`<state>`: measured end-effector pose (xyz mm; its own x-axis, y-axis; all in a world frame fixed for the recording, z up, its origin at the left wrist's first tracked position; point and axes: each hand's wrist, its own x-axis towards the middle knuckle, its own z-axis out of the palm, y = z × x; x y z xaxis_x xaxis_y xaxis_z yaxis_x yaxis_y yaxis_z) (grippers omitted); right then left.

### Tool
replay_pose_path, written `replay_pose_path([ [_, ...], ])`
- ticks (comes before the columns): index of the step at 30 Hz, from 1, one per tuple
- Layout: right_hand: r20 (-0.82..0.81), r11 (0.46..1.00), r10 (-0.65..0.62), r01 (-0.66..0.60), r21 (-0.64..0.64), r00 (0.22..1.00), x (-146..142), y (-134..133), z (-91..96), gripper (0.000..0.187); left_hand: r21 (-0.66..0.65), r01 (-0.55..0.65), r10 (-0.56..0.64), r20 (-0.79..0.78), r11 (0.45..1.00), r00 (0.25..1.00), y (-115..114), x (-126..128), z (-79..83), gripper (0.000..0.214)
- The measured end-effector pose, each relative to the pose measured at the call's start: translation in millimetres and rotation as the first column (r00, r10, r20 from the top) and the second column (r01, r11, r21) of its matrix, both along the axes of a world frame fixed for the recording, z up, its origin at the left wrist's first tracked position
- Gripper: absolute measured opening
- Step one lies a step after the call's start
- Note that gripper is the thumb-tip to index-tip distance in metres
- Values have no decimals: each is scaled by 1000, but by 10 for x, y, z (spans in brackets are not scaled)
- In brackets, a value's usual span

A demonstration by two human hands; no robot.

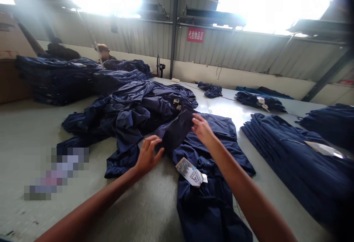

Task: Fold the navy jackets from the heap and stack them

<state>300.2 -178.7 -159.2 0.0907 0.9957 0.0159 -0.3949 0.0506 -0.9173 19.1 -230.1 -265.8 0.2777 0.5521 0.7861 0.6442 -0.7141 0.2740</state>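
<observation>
A navy garment (pixel 210 157) lies spread on the table in front of me, its lower part running toward me. A printed paper hang tag (pixel 190 172) rests on it. My right hand (pixel 203 128) pinches the upper edge of a raised dark flap (pixel 178 129) of this garment. At the flap's lower left end is my left hand (pixel 149 154), thumb and fingers apart, its fingertips close to or touching the cloth. Just beyond, a loose heap of navy garments (pixel 138 103) lies crumpled, with small labels showing near its right side.
Folded navy garments stand in a stack (pixel 298 153) at right and a taller stack (pixel 55 79) at back left. Smaller bundles (pixel 260 102) lie along the table's (pixel 155 205) far side. A person (pixel 104 52) is behind the stacks, near a black fan (pixel 160 66).
</observation>
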Motion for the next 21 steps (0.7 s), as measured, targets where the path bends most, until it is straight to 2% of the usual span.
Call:
replay_pose_path([
  [2,133,960,-100,60,273,986,141,58,372,33,-49,-94,98,82,994,992,222,-97,52,51],
  [3,207,916,-138,45,399,968,190,77,568,28,-85,-81,88,79,993,993,357,-128,88,60],
  [5,340,813,-173,-61,579,924,236,90,935,22,-168,22,-17,35,986,999,631,-147,181,79],
  [7,451,742,-197,-168,649,870,224,76,1220,19,-235,133,-133,16,963,991,854,-101,305,94],
  [8,500,723,-206,-213,657,841,204,63,1317,18,-255,181,-181,26,950,983,931,-54,379,99],
  [11,626,702,-222,-323,635,748,126,31,1411,16,-273,336,-313,125,902,942,1009,166,636,111],
  [13,690,704,-227,-373,604,687,85,33,1341,17,-248,440,-394,216,863,893,970,348,820,117],
  [15,729,740,-241,-365,565,641,66,49,1226,19,-199,488,-427,281,850,859,915,517,1000,114],
  [16,739,773,-247,-333,540,627,66,54,1167,21,-178,490,-427,301,853,853,900,585,1085,105],
  [18,750,862,-228,-230,452,620,88,38,1078,31,-159,478,-408,335,864,849,920,674,1244,75],
  [20,759,938,-108,-188,292,642,130,-20,1042,50,-148,471,-394,367,870,843,1020,700,1393,46],
  [21,754,955,-7,-218,199,657,155,-59,1044,60,-147,475,-393,385,867,835,1096,694,1467,38],
])
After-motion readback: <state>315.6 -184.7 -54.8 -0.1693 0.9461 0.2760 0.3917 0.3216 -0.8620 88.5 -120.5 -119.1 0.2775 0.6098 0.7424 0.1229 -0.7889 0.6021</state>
